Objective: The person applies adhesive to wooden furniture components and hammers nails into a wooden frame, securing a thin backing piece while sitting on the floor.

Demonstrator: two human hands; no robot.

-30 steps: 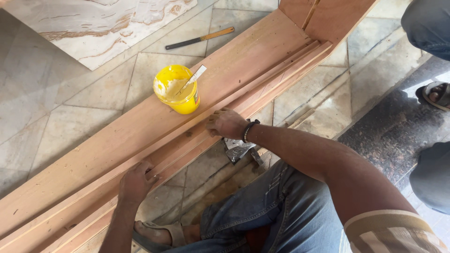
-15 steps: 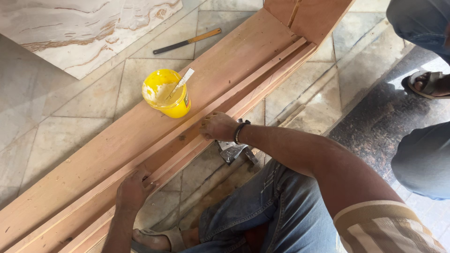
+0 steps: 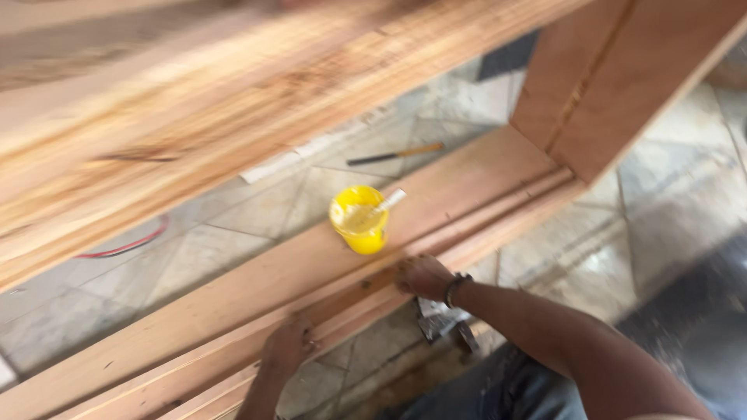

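A round yellow tub [image 3: 359, 222] stands upright on the long wooden board [image 3: 233, 292], a little right of the middle of the view; its mouth is open and a pale stick [image 3: 387, 202] leans out of it toward two o'clock. No label can be made out on its side. The board runs across the tiled floor [image 3: 233, 225] from eight o'clock to two o'clock, with narrower wooden strips [image 3: 498, 210] lying along its near edge, and it meets an upright wooden panel [image 3: 615, 85] at the upper right. At five o'clock from the tub, just beside it, the right hand [image 3: 422, 276] rests knuckles up on the strips, fingers curled down against the wood; whether its grip closes on anything cannot be told. A dark band [image 3: 454, 289] circles that wrist, and the forearm stretches away toward four o'clock. The left hand [image 3: 288, 346] sits farther down the strips at seven o'clock from the tub, palm down, fingers bent over the edge of the wood and pressing on it, the grip loosely closed on the strip. Beyond the tub at twelve o'clock a thin tool with a wooden handle [image 3: 395, 154] lies on the tiles. A blurred timber beam [image 3: 194, 101] crosses the top left of the view, and a red cable [image 3: 128, 245] curves on the floor at nine o'clock.
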